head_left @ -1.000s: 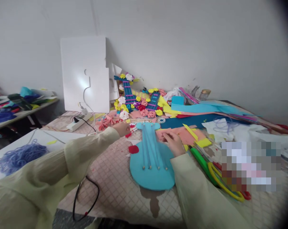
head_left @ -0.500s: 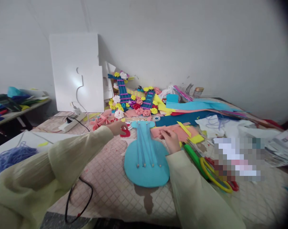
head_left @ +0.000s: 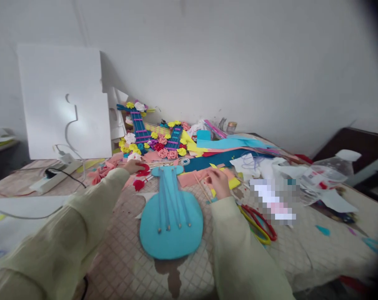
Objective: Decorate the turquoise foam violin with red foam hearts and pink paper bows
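Pale grey wall [head_left: 239, 62], cloth-covered table [head_left: 126, 246], second table [head_left: 4, 146] left

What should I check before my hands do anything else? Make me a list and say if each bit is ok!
1. Blue guitar shape lying flat on the table: ok.
2. Four strings reaching the little studs: ok.
3. Red curl held firmly by your left hand: cannot tell; it is right at the fingertips.
4. Wooden stick held in your right hand: cannot tell; it shows just beside the fingers.
5. Scissors well away from your right sleeve: not ok; their handles are close beside it.
6. Power strip away from the guitar: ok.
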A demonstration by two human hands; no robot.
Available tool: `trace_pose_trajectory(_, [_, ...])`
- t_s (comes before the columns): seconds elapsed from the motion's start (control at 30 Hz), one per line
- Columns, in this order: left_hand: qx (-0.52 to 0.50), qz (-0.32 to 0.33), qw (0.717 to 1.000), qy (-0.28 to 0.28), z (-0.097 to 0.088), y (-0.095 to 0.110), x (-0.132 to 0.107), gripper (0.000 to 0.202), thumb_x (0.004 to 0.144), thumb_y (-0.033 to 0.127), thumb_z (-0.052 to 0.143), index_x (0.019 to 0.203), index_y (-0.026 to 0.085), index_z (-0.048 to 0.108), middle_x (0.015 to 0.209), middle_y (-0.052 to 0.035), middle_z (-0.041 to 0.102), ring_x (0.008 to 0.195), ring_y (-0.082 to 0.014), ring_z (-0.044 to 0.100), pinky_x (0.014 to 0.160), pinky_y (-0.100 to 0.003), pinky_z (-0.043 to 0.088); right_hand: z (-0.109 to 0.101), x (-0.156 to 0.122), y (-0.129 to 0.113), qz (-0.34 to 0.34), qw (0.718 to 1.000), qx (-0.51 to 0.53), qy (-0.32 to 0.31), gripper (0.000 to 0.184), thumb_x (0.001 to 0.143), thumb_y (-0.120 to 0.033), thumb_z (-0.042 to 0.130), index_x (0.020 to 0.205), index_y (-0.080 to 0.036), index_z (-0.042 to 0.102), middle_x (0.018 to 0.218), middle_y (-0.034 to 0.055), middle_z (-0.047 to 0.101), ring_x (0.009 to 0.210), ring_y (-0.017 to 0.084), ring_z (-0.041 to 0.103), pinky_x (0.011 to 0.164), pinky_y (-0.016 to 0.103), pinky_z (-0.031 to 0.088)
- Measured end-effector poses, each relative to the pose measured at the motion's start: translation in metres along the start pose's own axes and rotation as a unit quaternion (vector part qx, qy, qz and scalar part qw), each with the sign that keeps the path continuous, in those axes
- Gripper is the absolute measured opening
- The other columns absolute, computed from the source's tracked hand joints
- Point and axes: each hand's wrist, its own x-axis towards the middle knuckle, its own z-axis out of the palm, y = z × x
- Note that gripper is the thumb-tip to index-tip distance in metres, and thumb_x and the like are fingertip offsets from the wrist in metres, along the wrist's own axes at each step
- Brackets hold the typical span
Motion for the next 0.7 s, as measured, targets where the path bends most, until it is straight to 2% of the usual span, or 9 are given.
trace_pose_trajectory(0.13, [-0.007,-0.049,0.998,-0.048,0.009,0.001,-0.005,0.024,0.083,0.026,0.049,0.102,0.012,0.053,0.097,-0.0062,0.058,0.081,-0.015,0.058,0.068,-0.033,0.05,0.014,-0.012,0.004,0.028,0.982,-0.113,-0.146,0.02,0.081,-0.03,0.052,0.08,-0.011,0.058,0.067,-0.0005,0.058,0.052,0.007,0.053,0.05,0.022,0.047])
trace_pose_trajectory(0.23, [-0.002,-0.053,0.998,-0.042,0.011,0.001,-0.008,0.024,0.083,0.026,0.049,0.102,0.012,0.053,0.099,-0.0061,0.058,0.082,-0.0158,0.058,0.07,-0.033,0.05,0.021,-0.017,0.006,0.025,0.963,-0.19,-0.19,0.02,0.084,-0.029,0.049,0.09,-0.012,0.057,0.083,0.0022,0.06,0.069,0.01,0.057,0.062,0.027,0.049])
trace_pose_trajectory(0.37, [0.009,-0.057,0.998,0.002,0.01,-0.003,-0.009,0.026,0.082,0.027,0.05,0.105,0.013,0.053,0.105,-0.0072,0.056,0.09,-0.0182,0.056,0.076,-0.037,0.048,0.019,-0.016,0.006,0.011,0.939,-0.263,-0.22,0.021,0.085,-0.03,0.048,0.092,-0.013,0.057,0.091,0.004,0.06,0.078,0.013,0.058,0.07,0.031,0.049])
trace_pose_trajectory(0.53, [-0.005,-0.054,0.997,0.063,0.009,-0.007,-0.011,0.029,0.083,0.028,0.049,0.108,0.013,0.051,0.108,-0.0079,0.054,0.092,-0.019,0.055,0.077,-0.039,0.048,0.018,-0.015,0.005,-0.02,0.928,-0.301,-0.219,0.018,0.079,-0.029,0.054,0.08,-0.013,0.062,0.079,0.0049,0.066,0.073,0.014,0.061,0.07,0.029,0.047])
trace_pose_trajectory(0.7, [-0.059,0.015,0.995,0.078,0.011,0.014,-0.028,0.027,0.082,0.026,0.051,0.105,0.012,0.052,0.101,-0.0075,0.057,0.085,-0.0166,0.057,0.072,-0.035,0.049,0.021,-0.017,0.007,-0.04,0.925,-0.313,-0.214,0.018,0.071,-0.029,0.058,0.082,-0.017,0.066,0.077,0.0052,0.069,0.072,0.015,0.063,0.065,0.023,0.046])
